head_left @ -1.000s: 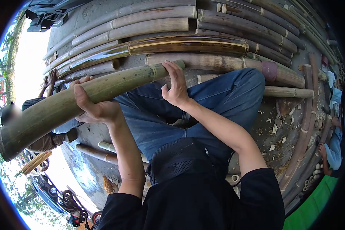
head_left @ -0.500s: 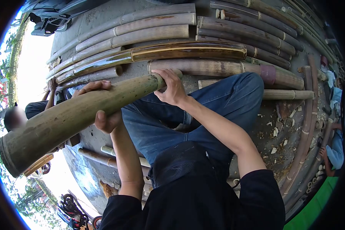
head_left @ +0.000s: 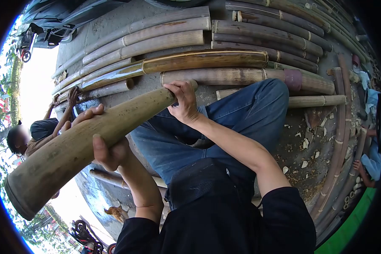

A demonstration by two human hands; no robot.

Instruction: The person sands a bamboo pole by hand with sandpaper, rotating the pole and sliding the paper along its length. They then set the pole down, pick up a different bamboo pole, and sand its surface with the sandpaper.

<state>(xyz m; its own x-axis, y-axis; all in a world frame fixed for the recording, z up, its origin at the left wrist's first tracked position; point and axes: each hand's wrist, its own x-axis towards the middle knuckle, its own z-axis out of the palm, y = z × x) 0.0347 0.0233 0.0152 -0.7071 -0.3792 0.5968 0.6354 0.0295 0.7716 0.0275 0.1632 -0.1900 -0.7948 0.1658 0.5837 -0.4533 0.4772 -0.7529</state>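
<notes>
A thick greenish-brown bamboo pole (head_left: 78, 146) lies slantwise across my lap, its wide end toward the lower left and its narrower end near my knees. My left hand (head_left: 110, 150) grips it around the middle from below, with the thumb on the near side and the fingertips showing over the far side. Near the narrow end, my right hand (head_left: 183, 101) is wrapped over the pole, its fingers closed on the top. My crossed legs in blue jeans (head_left: 245, 110) are beneath.
Rows of bamboo poles (head_left: 165, 40) lie on the ground ahead, one of them glossy (head_left: 203, 60). Wood chips (head_left: 305, 164) are scattered at the right. A co-worker (head_left: 42, 133) sits at the left, and another person's sleeve (head_left: 371, 158) shows at the far right. A motorcycle (head_left: 86, 237) stands at lower left.
The bamboo pole has turned, its wide end moving down and slightly right. My left hand has shifted left and down with it. The co-worker at the left has changed posture.
</notes>
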